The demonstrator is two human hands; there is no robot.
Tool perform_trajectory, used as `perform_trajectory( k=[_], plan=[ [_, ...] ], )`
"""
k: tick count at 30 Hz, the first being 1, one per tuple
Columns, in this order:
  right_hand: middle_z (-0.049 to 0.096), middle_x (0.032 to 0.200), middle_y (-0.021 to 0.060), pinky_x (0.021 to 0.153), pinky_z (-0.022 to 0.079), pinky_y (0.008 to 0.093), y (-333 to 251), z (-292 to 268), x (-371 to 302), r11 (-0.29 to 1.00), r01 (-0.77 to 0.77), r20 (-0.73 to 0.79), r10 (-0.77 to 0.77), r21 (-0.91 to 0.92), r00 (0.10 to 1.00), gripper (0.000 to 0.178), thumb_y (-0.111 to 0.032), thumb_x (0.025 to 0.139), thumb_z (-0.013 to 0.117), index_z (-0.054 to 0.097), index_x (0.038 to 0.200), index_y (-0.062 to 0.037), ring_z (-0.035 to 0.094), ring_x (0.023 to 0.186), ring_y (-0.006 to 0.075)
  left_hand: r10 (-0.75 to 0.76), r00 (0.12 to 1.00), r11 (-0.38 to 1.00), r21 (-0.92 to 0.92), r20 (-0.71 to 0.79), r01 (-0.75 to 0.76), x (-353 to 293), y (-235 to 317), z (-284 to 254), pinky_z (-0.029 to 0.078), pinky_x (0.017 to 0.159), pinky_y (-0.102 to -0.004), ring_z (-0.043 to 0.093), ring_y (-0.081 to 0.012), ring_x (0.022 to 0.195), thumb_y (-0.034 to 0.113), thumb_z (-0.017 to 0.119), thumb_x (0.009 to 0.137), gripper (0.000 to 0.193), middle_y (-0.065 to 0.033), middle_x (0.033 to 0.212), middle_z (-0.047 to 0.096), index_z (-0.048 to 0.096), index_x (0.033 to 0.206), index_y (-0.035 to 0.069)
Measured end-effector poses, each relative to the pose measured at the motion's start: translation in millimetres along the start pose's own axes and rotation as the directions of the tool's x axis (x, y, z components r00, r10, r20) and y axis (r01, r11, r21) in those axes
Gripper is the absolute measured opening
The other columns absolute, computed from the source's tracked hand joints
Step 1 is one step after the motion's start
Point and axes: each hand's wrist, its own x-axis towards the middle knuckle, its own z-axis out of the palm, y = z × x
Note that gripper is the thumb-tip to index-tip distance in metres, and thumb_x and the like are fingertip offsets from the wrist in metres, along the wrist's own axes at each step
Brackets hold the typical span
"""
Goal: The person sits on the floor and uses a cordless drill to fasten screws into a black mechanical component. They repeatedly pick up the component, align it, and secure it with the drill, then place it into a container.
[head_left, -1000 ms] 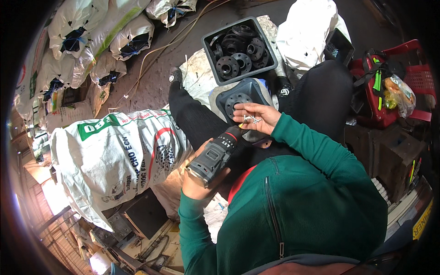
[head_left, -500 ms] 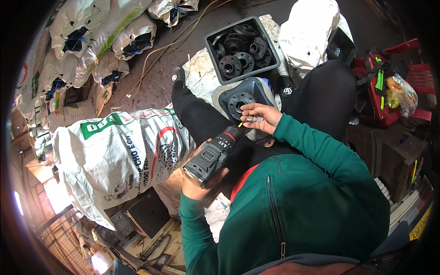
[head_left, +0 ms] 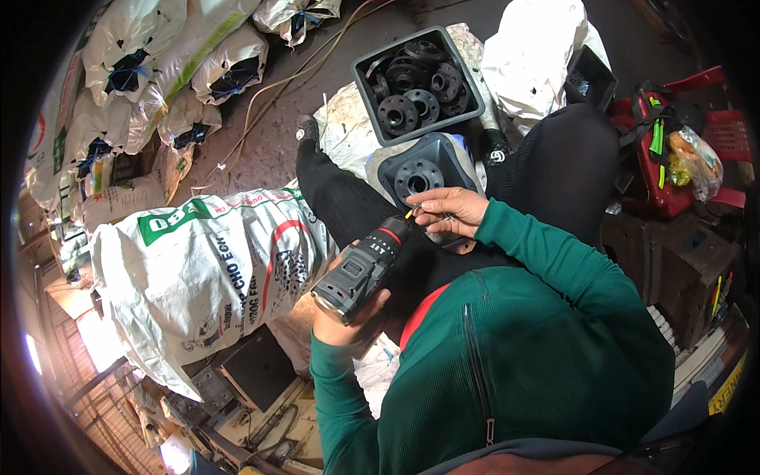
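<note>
My left hand (head_left: pixel 342 326) is wrapped around a grey and black cordless drill (head_left: pixel 358 273) with a red ring near its nose. The drill points up and to the right, and a small yellow-marked bit (head_left: pixel 409 213) shows at its tip. Right at that tip, my right hand (head_left: pixel 455 210) has its fingers pinched together with small shiny metal pieces among them, perhaps screws. Just beyond my fingers lies a round black flange (head_left: pixel 418 179) with a ring of holes, set on a dark square-topped stand (head_left: pixel 454 162) between my legs.
A grey bin (head_left: pixel 361 85) heaped with black flanges stands beyond the stand. A white printed sack (head_left: pixel 198 277) lies at my left, and stuffed bags (head_left: pixel 127 59) are stacked farther off. On the right sit a red plastic chair (head_left: pixel 661 178) and dark metal blocks (head_left: pixel 669 265).
My right hand has lowered slightly, uncovering more of the flange, and its fingers have closed in around the metal pieces. The drill has shifted a little left and down in my left hand.
</note>
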Motion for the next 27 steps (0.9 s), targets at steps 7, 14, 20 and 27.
perform_trajectory(
  k=[7,14,20,27],
  plan=[
    [0.062,0.111,0.0144,0.078,0.06,0.031,5.1,-0.1,5.8,0.999,0.006,0.065,-0.009,0.041,0.998,0.034,-0.013,0.096,0.052,0.049,0.126,0.002,0.066,0.1,0.0202,0.112,0.994,0.977,0.181,-0.002,-0.11,7.6,2.1,-0.9,0.042,0.099,-0.0379,0.055,-0.0292,0.116,0.012,0.079,0.07,0.063,-0.0163,0.125,0.056,0.052,0.125,0.0],
    [0.061,0.115,0.0143,0.076,0.06,0.0321,7.4,1.7,7.4,0.999,0.033,0.035,-0.032,-0.036,0.999,0.023,-0.015,0.097,0.052,0.049,0.117,-0.0049,0.063,0.105,0.0213,0.009,0.999,0.999,0.05,-0.034,-0.008,7.9,8.6,1.8,0.045,0.097,-0.0379,0.057,-0.0286,0.113,0.014,0.08,0.069,0.064,-0.0166,0.122,0.057,0.052,0.124,-0.001],
    [0.061,0.116,0.0109,0.078,0.059,0.0313,6.4,5.5,5.4,0.987,0.015,-0.065,-0.004,0.163,0.998,0.021,-0.02,0.096,0.055,0.052,0.113,-0.0065,0.062,0.106,0.0183,0.041,0.999,0.993,0.108,-0.028,-0.038,6.6,6.9,1.3,0.045,0.096,-0.0356,0.058,-0.0259,0.111,0.014,0.08,0.069,0.07,-0.0152,0.121,0.058,0.048,0.129,-0.002],
    [0.062,0.117,0.0103,0.076,0.059,0.0299,7.0,7.6,4.8,0.99,-0.002,-0.075,0.012,0.141,0.997,0.022,-0.02,0.096,0.056,0.053,0.112,-0.0061,0.063,0.103,0.0167,-0.014,0.999,0.999,0.048,-0.053,0.017,5.8,15.6,5.1,0.045,0.096,-0.0347,0.058,-0.0255,0.11,0.012,0.08,0.069,0.072,-0.0146,0.121,0.058,0.045,0.131,-0.003]
  ],
)
